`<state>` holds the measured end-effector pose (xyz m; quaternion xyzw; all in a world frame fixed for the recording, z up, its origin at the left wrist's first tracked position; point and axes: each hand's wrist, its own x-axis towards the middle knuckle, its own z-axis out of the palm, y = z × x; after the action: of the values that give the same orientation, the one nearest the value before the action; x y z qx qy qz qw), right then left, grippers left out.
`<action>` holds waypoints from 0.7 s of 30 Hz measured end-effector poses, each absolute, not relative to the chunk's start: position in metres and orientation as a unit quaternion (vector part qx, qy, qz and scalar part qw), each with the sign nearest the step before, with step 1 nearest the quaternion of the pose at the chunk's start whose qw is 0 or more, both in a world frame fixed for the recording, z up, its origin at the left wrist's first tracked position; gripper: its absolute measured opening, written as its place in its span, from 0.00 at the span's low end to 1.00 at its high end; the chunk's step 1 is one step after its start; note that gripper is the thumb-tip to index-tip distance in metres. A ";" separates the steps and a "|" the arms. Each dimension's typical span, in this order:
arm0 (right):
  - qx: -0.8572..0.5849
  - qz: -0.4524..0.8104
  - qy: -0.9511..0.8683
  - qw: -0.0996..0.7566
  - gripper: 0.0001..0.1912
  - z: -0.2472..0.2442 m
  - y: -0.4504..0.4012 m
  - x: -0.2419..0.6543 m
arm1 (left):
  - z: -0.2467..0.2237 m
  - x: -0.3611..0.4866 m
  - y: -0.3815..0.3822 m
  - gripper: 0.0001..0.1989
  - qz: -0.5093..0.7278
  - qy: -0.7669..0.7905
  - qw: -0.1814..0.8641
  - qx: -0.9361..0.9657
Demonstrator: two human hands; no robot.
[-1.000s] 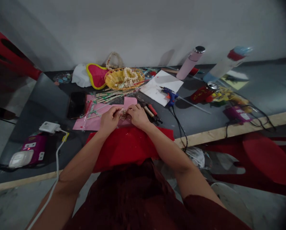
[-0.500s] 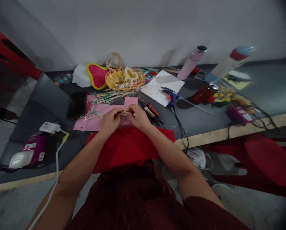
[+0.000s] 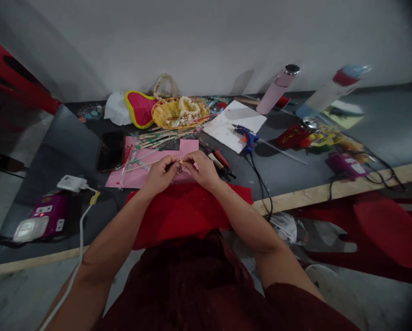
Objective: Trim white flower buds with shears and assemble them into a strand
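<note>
Between the fingertips of both hands is a small cream-coloured beaded piece (image 3: 180,162), mostly hidden by the fingers. My left hand (image 3: 162,174) pinches it from the left, and my right hand (image 3: 202,169) pinches it from the right, with the fingertips nearly meeting. Both hands are above pink paper (image 3: 140,177), close to the back edge of a red cloth (image 3: 185,211). Pliers with red and cream handles (image 3: 220,161) lie just right of my right hand. Thin sticks (image 3: 161,136) are spread behind the hands.
A yellow basket (image 3: 163,115) holds beaded strands. A blue glue gun (image 3: 248,139) rests by white board (image 3: 238,119); its cable drops over the edge. A pink flask (image 3: 277,89), red can (image 3: 297,133), phone (image 3: 111,151) and purple power block (image 3: 47,216) stand around.
The beaded piece is now more covered by the fingers. My right hand's fingers have shifted slightly over it; the surroundings look the same.
</note>
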<state>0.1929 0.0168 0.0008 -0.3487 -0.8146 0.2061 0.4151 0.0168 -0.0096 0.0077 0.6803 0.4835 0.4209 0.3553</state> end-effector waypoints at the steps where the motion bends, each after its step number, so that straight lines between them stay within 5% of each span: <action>1: -0.349 0.209 -0.815 0.412 0.08 0.000 0.017 0.193 | 0.008 0.017 -0.010 0.12 0.421 0.483 0.354 0.681; 21: -0.354 0.250 -0.804 0.407 0.07 -0.005 0.016 0.192 | 0.012 0.022 -0.015 0.09 0.452 0.506 0.383 0.627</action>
<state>0.1916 0.0155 -0.0053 -0.3541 -0.8038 0.2502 0.4073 0.0215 -0.0147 0.0115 0.6273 0.5057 0.4521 0.3825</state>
